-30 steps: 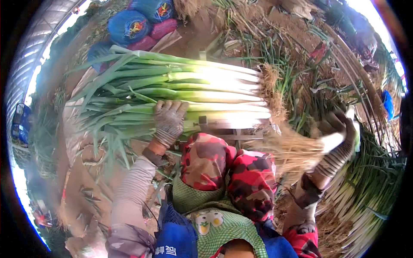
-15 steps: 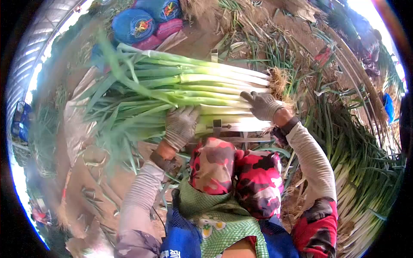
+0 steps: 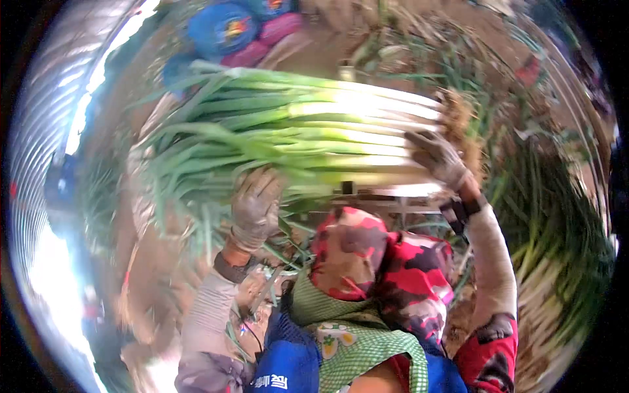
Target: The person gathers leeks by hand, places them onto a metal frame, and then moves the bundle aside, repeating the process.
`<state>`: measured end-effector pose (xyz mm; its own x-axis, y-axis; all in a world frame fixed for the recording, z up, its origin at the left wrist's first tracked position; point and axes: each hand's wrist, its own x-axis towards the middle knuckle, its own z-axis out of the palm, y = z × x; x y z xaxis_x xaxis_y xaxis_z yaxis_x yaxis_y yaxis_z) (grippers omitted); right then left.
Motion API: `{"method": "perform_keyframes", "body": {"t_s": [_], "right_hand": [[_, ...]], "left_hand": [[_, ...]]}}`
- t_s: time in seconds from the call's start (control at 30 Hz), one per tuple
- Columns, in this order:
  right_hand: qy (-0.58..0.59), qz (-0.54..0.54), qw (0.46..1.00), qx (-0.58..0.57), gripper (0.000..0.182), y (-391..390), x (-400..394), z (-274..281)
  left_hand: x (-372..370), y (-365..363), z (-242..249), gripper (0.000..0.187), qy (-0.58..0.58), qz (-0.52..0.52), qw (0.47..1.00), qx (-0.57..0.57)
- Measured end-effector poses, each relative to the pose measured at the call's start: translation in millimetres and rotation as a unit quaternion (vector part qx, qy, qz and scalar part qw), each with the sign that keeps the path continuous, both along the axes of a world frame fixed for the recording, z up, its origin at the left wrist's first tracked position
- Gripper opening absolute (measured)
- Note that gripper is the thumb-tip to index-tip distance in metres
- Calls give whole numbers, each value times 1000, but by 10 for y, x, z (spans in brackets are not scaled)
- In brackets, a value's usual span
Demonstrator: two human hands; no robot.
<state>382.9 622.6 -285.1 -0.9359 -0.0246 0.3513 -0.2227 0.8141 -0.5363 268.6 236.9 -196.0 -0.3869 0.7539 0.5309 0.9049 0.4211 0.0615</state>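
A wide layer of long green onions [image 3: 341, 134] lies crosswise in front of me, leaves to the left, white stalks and brown roots [image 3: 464, 124] to the right. My gloved left hand [image 3: 257, 203] rests at the near edge of the green leaves, its fingers laid against them and slightly blurred. My gloved right hand [image 3: 440, 157] lies over the white stalks close to the roots, fingers stretched across them. Under the stalks, part of a metal frame [image 3: 400, 203] shows; the onions hide the rest of it.
A big heap of green onions [image 3: 550, 262] spreads over the ground at the right. Blue netted bundles [image 3: 221, 29] and a pink bundle [image 3: 280, 27] sit at the far left. Loose leaves litter the soil beyond the layer. My camouflage-covered knees [image 3: 350, 252] are close to the near edge.
The view has shifted, so most things appear further right. My right hand stays by the root end. My left hand has drawn slightly toward me, to the near edge of the leaves.
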Motion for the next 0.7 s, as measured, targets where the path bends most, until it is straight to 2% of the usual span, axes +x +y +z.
{"method": "perform_keyframes", "body": {"t_s": [0.03,0.13,0.17,0.27,0.37,0.43,0.47,0.5,0.53,0.57,0.6,0.63,0.67,0.7], "right_hand": [[-3,-29,1000,4,43,-48,2,-49],[36,-118,987,101,46,-229,85,-71],[23,-152,979,135,47,-261,116,-85],[4,-217,960,175,50,-303,177,-207],[-33,-217,959,177,47,-297,151,-189],[-84,-223,957,166,49,-300,174,-132],[-138,-223,957,124,51,-244,190,-180],[-24,-220,949,222,51,-43,215,-542],[-93,-219,957,169,48,-317,213,-89],[-25,-199,961,192,43,-270,199,-176],[44,-182,958,219,39,-228,177,-260],[102,-171,938,285,41,-98,175,-449],[2,-197,952,233,43,76,167,-680],[-23,-196,945,259,45,25,172,-563]], "left_hand": [[-13,-134,9,28,-50,23,998,-1],[-182,-549,133,32,131,70,980,-129],[-277,-709,80,31,141,91,980,-108],[-572,-1215,210,30,203,134,953,-182],[-546,-1327,827,30,176,246,916,-264],[-758,-1427,854,38,57,268,893,-356],[-1022,-1612,534,44,-153,111,976,-112],[-1169,-1709,397,51,-89,75,990,-86],[-1345,-1839,214,59,-19,43,997,-59],[-1456,-1777,64,61,11,72,997,-22],[-1541,-1692,-41,61,-47,92,994,19],[-1350,-1347,270,53,-57,214,975,-7],[-1386,-1260,297,50,-101,243,965,-20],[-1426,-1174,319,48,-143,272,951,-34]]}}
